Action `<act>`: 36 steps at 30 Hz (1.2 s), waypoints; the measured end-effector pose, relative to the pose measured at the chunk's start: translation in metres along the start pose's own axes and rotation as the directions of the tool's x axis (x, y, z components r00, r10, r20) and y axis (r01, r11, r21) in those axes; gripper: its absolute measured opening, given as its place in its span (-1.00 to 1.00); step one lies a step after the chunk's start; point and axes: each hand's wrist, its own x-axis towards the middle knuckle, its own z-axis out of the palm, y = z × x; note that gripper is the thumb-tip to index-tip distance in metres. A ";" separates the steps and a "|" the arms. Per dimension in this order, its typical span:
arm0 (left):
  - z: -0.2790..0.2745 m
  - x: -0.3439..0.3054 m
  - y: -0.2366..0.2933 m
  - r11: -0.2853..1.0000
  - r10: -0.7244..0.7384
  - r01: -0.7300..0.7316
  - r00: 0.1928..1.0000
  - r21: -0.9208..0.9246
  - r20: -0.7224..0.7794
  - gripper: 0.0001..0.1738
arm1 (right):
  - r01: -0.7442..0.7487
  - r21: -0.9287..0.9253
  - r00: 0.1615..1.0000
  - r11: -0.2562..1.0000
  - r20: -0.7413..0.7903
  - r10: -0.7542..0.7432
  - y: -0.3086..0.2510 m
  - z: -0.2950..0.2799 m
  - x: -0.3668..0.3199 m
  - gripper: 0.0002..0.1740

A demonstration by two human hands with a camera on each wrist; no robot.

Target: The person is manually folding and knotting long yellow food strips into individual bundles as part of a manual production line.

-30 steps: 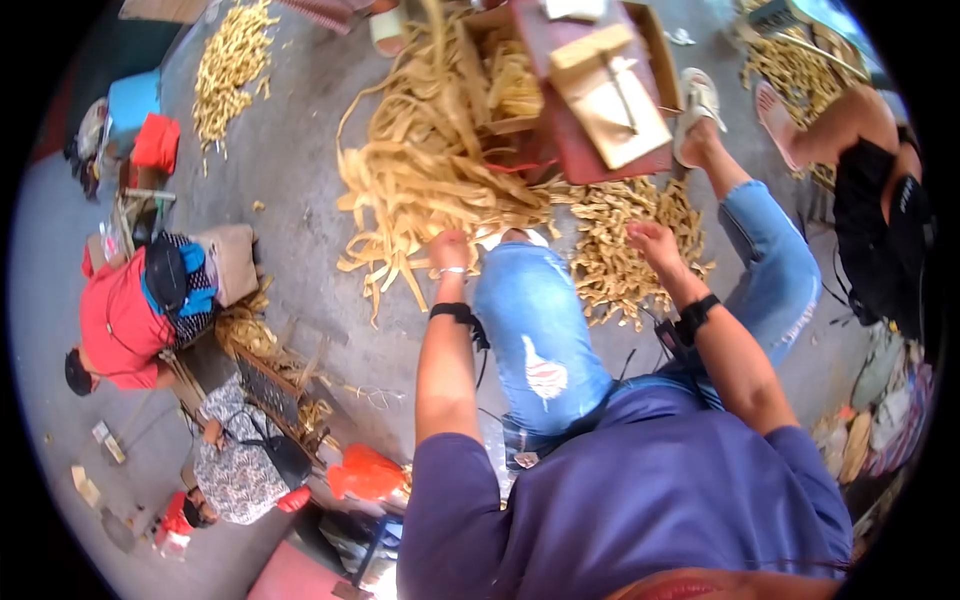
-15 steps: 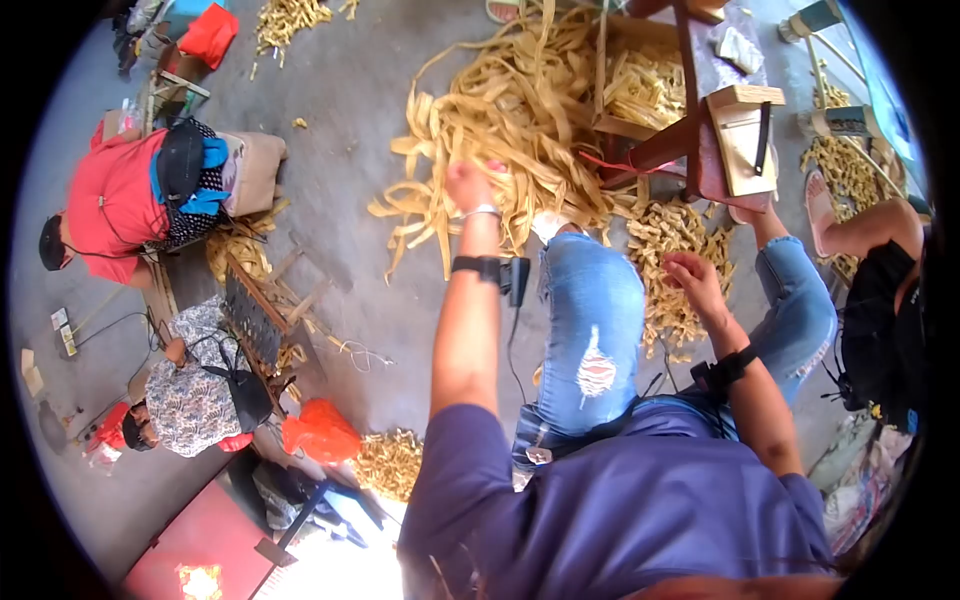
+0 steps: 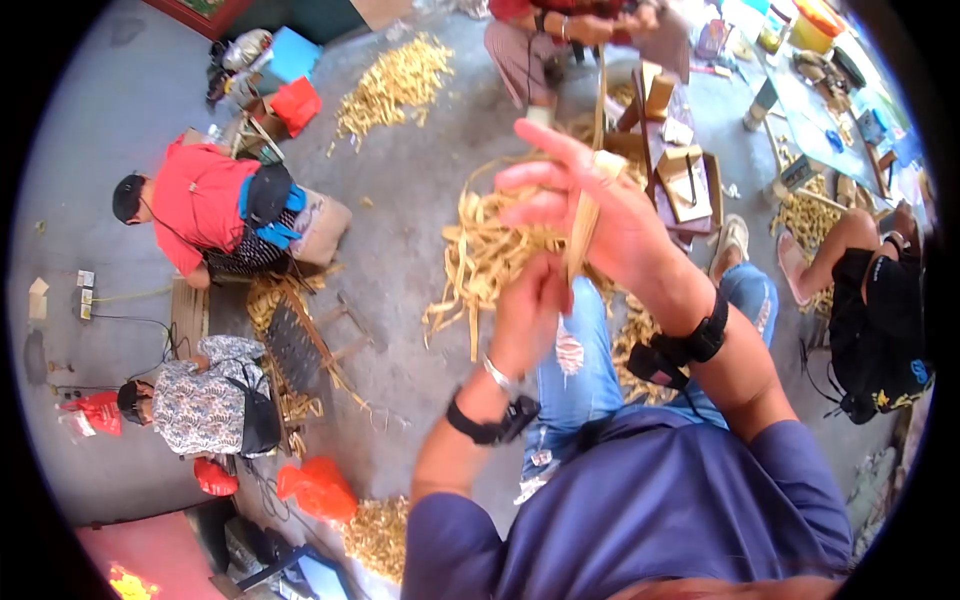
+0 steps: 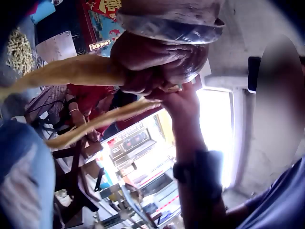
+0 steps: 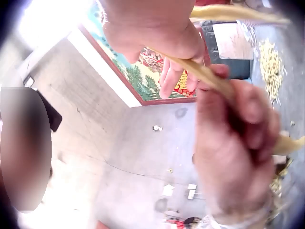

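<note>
In the head view my right hand (image 3: pixel 620 220) is raised, fingers stretched out to the left, with a tan flat strip (image 3: pixel 583 228) lying across its palm. My left hand (image 3: pixel 535 300), just below and left, grips the strip's lower part with curled fingers. The right wrist view has the strip (image 5: pixel 205 74) running taut from my right hand (image 5: pixel 152 26) into my left fist (image 5: pixel 233 138). Close up in the left wrist view, my left hand (image 4: pixel 159 59) holds the strip (image 4: pixel 76 71), and a second length hangs beside it.
A heap of loose tan strips (image 3: pixel 480 250) lies on the floor beyond my knees. A small red table (image 3: pixel 685 215) holds a wooden block tool (image 3: pixel 682 180). Several people sit around, one in red (image 3: pixel 205 200) at left. Another pile (image 3: pixel 395 85) lies farther off.
Both hands have risen from low over the heap and come together. The left now grips a strip, and the right has spread its fingers with the strip across it. The head view has shifted.
</note>
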 end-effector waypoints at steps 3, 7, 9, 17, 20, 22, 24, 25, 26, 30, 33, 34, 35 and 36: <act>0.001 -0.043 -0.030 0.955 0.139 -0.071 0.965 0.287 -0.223 -0.84 | -0.049 0.032 0.990 0.998 -0.133 0.053 -0.013 -0.013 -0.008 -0.51; -0.041 -0.086 -0.089 0.845 0.168 0.078 0.900 0.529 -0.402 -0.86 | 0.076 0.202 0.966 0.976 -0.256 -0.022 -0.036 -0.035 -0.039 -0.57; -0.063 -0.095 -0.098 0.736 0.222 0.154 0.865 0.659 -0.451 -0.86 | 0.120 0.138 0.944 0.983 -0.321 -0.071 -0.036 -0.029 -0.061 -0.56; -0.096 -0.085 -0.135 0.444 0.209 0.393 0.828 0.805 -0.520 -0.84 | 0.641 -0.059 0.696 0.765 -0.375 -0.612 -0.148 -0.046 -0.125 -0.59; -0.084 -0.069 -0.119 0.387 0.213 0.288 0.896 0.876 -0.389 -0.77 | 0.632 -0.286 0.612 0.720 -0.385 -0.690 -0.174 -0.047 -0.155 -0.61; -0.036 -0.049 -0.068 0.455 0.332 0.010 0.926 0.890 -0.180 -0.66 | 0.345 -0.648 0.665 0.679 -0.343 -0.664 -0.164 -0.049 -0.165 -0.61; 0.040 -0.025 -0.005 0.824 0.286 -0.203 0.955 0.530 -0.079 -0.52 | 0.059 -0.902 0.882 0.427 -0.153 -0.445 -0.124 -0.061 -0.169 -0.64; 0.073 -0.025 0.020 0.949 0.218 -0.212 0.976 0.232 0.000 -0.46 | -0.006 -0.966 0.960 0.259 -0.078 -0.268 -0.096 -0.068 -0.171 -0.66; 0.106 -0.026 0.044 0.987 0.148 -0.142 0.986 -0.081 0.078 -0.39 | -0.056 -0.990 0.993 0.133 -0.069 -0.100 -0.078 -0.067 -0.177 -0.67; 0.159 -0.034 0.072 0.942 0.048 0.009 0.986 -0.335 0.160 -0.58 | -0.124 -0.983 0.991 0.136 -0.118 0.056 -0.059 -0.064 -0.222 -0.61; 0.186 -0.040 0.077 0.731 -0.055 0.122 0.991 -0.672 0.121 -0.56 | -0.093 -0.923 0.984 0.374 -0.142 -0.106 -0.066 -0.077 -0.260 -0.62; 0.192 -0.042 0.077 0.704 -0.069 0.139 0.989 -0.696 0.128 -0.54 | -0.089 -0.912 0.978 0.400 -0.155 -0.136 -0.068 -0.083 -0.273 -0.63; 0.196 -0.043 0.078 0.677 -0.083 0.154 0.988 -0.720 0.134 -0.53 | -0.083 -0.901 0.972 0.425 -0.167 -0.165 -0.070 -0.089 -0.287 -0.63; 0.198 -0.045 0.078 0.650 -0.097 0.170 0.985 -0.740 0.142 -0.52 | -0.076 -0.889 0.963 0.451 -0.182 -0.197 -0.071 -0.095 -0.302 -0.63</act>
